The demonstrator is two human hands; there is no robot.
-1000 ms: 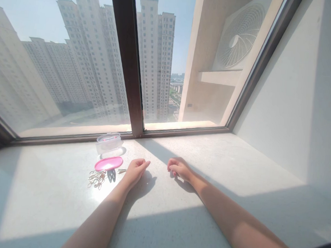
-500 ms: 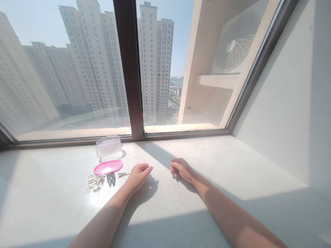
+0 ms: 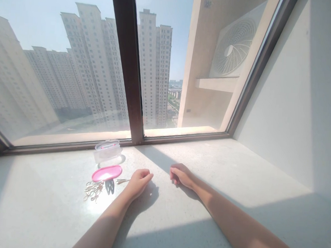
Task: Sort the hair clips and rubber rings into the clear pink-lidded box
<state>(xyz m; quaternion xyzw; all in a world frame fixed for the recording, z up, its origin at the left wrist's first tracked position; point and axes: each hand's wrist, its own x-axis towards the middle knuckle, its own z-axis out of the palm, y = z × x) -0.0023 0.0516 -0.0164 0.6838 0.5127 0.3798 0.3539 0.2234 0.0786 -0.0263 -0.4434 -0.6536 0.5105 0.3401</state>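
My left hand [image 3: 140,183] rests on the white windowsill [image 3: 173,221], its fingers curled into a loose fist with nothing showing in them. To its right lies my right hand [image 3: 181,175], also closed and apparently holding nothing, a short gap between the two. Slender silver metal pieces [image 3: 122,181] poke out just left of my left hand, partly hidden by it. Farther left is a loose pile of silver metal pieces with looped ends [image 3: 93,190]. Dark prong-shaped pieces [image 3: 109,187] lie beside the pile, below a pink oval lid [image 3: 107,173].
Behind the lid, a clear plastic box [image 3: 106,156] with something pink in it stands near the brown window frame [image 3: 137,131]. A white wall [image 3: 280,120] bounds the sill on the right. Tall buildings and an air-conditioner unit appear outside the glass.
The view has tilted up slightly, so the sill and the things on it sit a little lower. Both hands keep their closed pose and place on the sill.
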